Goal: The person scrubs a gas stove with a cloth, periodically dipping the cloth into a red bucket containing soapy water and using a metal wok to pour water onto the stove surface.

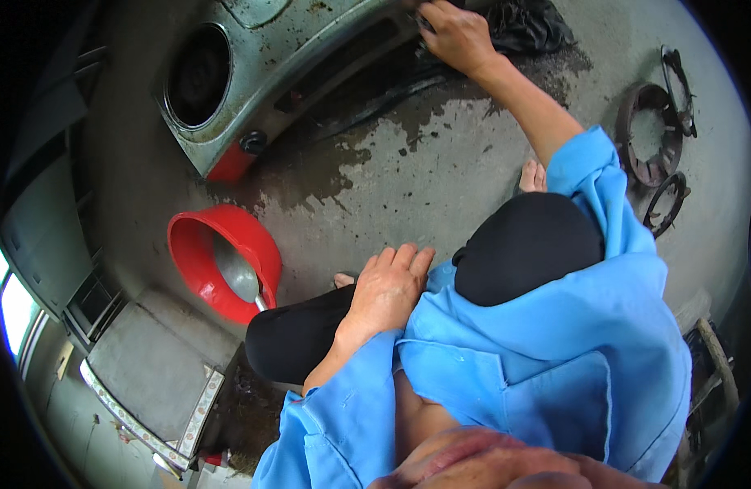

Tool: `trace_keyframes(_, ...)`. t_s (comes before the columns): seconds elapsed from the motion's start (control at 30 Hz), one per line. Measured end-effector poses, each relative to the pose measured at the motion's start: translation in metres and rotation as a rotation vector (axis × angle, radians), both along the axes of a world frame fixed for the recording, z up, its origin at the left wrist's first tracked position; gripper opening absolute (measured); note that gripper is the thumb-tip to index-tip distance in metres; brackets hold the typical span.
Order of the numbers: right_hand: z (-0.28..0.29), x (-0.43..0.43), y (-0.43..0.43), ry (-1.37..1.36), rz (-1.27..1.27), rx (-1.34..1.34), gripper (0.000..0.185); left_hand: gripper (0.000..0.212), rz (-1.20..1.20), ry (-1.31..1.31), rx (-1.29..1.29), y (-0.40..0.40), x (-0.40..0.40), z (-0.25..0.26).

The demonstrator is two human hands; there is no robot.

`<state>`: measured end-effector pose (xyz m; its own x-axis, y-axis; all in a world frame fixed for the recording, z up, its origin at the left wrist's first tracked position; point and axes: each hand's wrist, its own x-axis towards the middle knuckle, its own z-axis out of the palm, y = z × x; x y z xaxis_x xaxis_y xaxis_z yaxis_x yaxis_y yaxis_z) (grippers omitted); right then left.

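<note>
A dirty metal gas stove (pixel 253 67) with a round dark burner opening lies across the upper left. At its right end, near the top edge of the view, my right hand (pixel 458 36) has its fingers curled at the stove's front; whether something is in them is hidden. A black control knob (pixel 253 142) sits at the front's left end. My left hand (pixel 391 284) rests, palm down, by my left thigh with nothing seen in it. To its left stands a red plastic bucket (pixel 265 244) with a metal ladle (pixel 235 269) inside.
Wet dark patches and crumbs mark the concrete floor (pixel 375 214). Black plastic (pixel 528 30) lies crumpled beyond my right hand. Round metal burner rings (pixel 626 134) and pan supports (pixel 681 202) lie at the right. A grey block with patterned edging (pixel 155 360) stands lower left.
</note>
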<state>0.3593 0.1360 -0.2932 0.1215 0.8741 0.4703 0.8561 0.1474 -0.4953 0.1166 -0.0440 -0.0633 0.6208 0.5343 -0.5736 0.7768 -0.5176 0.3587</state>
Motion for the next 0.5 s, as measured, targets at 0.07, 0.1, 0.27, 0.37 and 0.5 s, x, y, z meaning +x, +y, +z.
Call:
trace_keyframes(0.07,0.016,0.007,0.009,0.017,0.004,-0.102,0.015,0.034,-0.03,0.01,-0.029,-0.001,0.003,-0.015)
trace_keyframes(0.1,0.012,0.008,0.015,-0.004,0.005,-0.096,0.014,0.034,-0.035,0.035,-0.02,0.001,0.002,-0.013)
trace_keyframes(0.27,0.016,0.024,0.033,-0.034,-0.104,-0.212,0.014,0.035,0.012,-0.032,0.044,0.005,0.009,-0.002)
trace_keyframes(0.37,0.034,0.034,0.045,-0.058,-0.178,-0.347,0.024,0.038,0.006,-0.02,0.023,0.003,0.003,0.0)
trace_keyframes(0.5,0.048,0.022,0.06,-0.001,-0.212,-0.435,0.029,0.041,0.048,0.061,0.054,-0.003,-0.016,0.003)
